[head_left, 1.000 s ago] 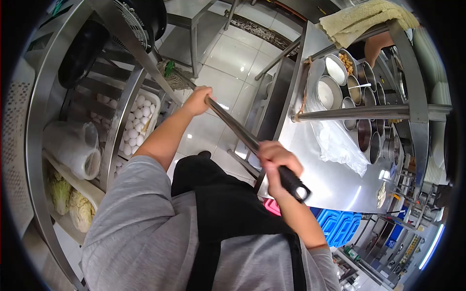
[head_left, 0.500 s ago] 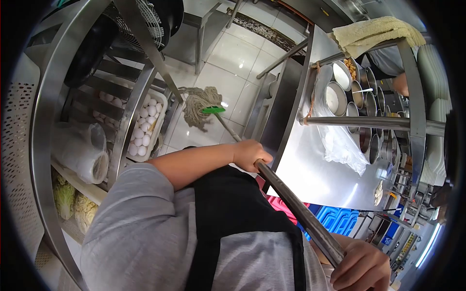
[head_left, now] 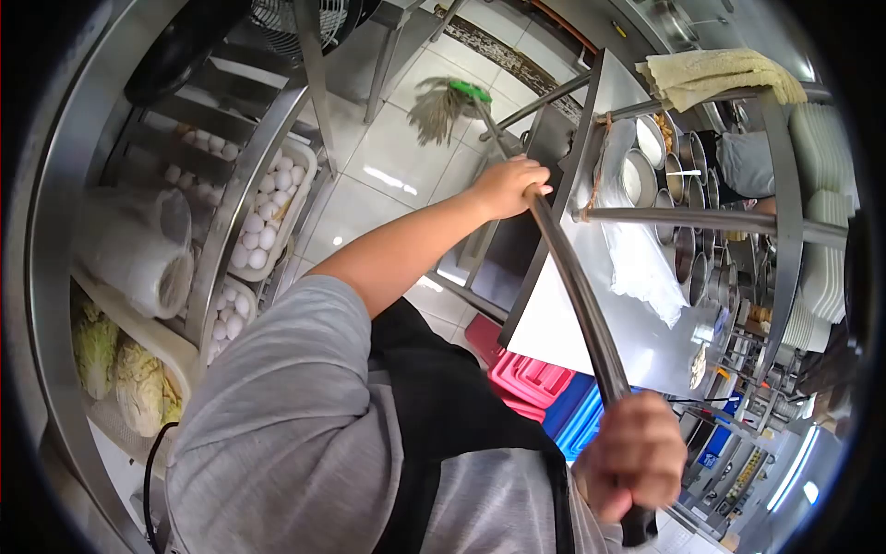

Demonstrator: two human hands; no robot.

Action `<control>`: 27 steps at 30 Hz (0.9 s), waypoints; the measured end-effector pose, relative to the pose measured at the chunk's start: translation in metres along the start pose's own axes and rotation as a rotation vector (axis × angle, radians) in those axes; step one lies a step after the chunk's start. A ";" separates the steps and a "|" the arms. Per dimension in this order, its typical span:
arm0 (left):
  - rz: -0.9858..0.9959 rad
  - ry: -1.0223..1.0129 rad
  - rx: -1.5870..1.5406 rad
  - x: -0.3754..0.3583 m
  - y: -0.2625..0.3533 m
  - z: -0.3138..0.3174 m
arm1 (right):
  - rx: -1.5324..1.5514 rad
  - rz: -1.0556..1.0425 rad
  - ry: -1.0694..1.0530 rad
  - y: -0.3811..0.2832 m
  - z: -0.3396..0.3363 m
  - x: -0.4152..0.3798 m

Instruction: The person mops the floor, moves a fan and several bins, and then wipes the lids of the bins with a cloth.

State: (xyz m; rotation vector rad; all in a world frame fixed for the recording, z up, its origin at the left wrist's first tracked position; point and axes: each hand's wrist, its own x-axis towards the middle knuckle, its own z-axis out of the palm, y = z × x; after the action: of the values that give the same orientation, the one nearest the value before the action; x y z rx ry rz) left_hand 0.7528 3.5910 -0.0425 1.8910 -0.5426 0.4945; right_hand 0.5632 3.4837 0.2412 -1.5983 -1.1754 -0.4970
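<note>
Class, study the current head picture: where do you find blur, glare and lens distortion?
Head view: blur softens the right hand, while the left hand looks sharper; head view: glare whitens part of the steel tabletop, and reflections streak the floor tiles; head view: the mop handle looks bowed, and the corners are black.

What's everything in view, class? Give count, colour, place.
Long string mop: one, grey and green, over white tiled floor
Steel rack: one, silver, left
Oval eggs: many, white, rack
Leafy cabbages: two, pale green, lower left
Steel table: one, silver, right
Round metal pots: several, silver, table
Folded cloth: one, cream, upper right
Stacked plates: many, white, right
Plastic containers: several, pink and blue, near table
Left hand: one, bare, mid handle
Right hand: one, bare, near handle's end
</note>
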 end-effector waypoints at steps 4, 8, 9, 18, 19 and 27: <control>0.150 0.041 -0.073 -0.004 0.084 -0.034 | 0.078 -0.044 0.069 -0.086 -0.008 0.022; 0.178 -0.144 -0.165 -0.048 0.140 -0.042 | 0.235 -0.103 0.062 -0.144 -0.025 0.026; 0.104 -0.177 -0.208 -0.065 0.149 -0.037 | 0.235 -0.113 0.060 -0.155 -0.027 0.019; 0.014 -0.317 -0.306 -0.271 0.243 0.000 | 0.364 0.181 0.018 -0.248 -0.049 -0.077; 0.042 -0.289 -0.332 -0.288 0.255 0.007 | 0.405 0.191 0.052 -0.261 -0.052 -0.082; 0.051 -0.107 -0.091 -0.301 0.216 0.044 | 0.145 0.282 0.425 -0.278 -0.012 -0.125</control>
State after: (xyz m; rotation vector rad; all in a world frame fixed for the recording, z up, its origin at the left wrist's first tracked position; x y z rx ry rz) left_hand 0.3877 3.5197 -0.0686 1.8274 -0.6749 0.3963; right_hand 0.2698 3.4113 0.2842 -1.4156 -0.6410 -0.5208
